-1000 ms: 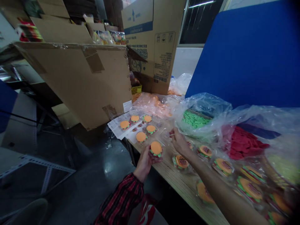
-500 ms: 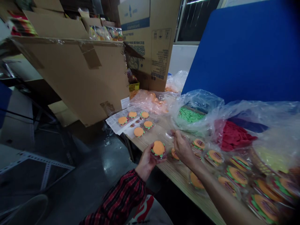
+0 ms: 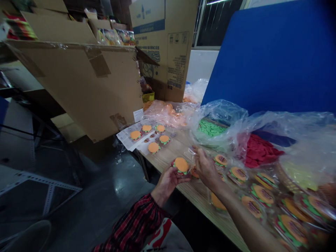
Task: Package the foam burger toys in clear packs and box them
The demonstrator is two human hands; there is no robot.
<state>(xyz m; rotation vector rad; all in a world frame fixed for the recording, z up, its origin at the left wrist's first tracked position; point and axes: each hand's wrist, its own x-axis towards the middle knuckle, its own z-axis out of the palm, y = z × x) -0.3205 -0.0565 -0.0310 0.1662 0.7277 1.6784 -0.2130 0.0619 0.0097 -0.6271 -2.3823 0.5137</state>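
In my left hand (image 3: 168,182) is a toy burger (image 3: 181,165) with an orange bun top and green and red layers. The thumb and fingers grip it by its side, above the table's front edge. My right hand (image 3: 206,166) is closed in a pinch just right of that burger. A clear piece of plastic (image 3: 189,152) shows at its fingertips, thin and hard to make out. Under and beside my right wrist lie packed toy burgers, one (image 3: 221,160) just behind the hand. Part of another burger (image 3: 194,172) shows between my two hands.
Several burgers, one (image 3: 153,147) nearest, sit on and beside printed sheets (image 3: 126,140) at the table's left end. Clear bags hold green pieces (image 3: 211,127), red pieces (image 3: 262,150) and orange pieces (image 3: 172,112). A large cardboard box (image 3: 78,80) stands left; a blue panel (image 3: 273,59) rises behind.
My left hand has shifted slightly right with the toy burger, nearer my right hand. The right hand stays pinched at about the same place. The whole view has moved a little.
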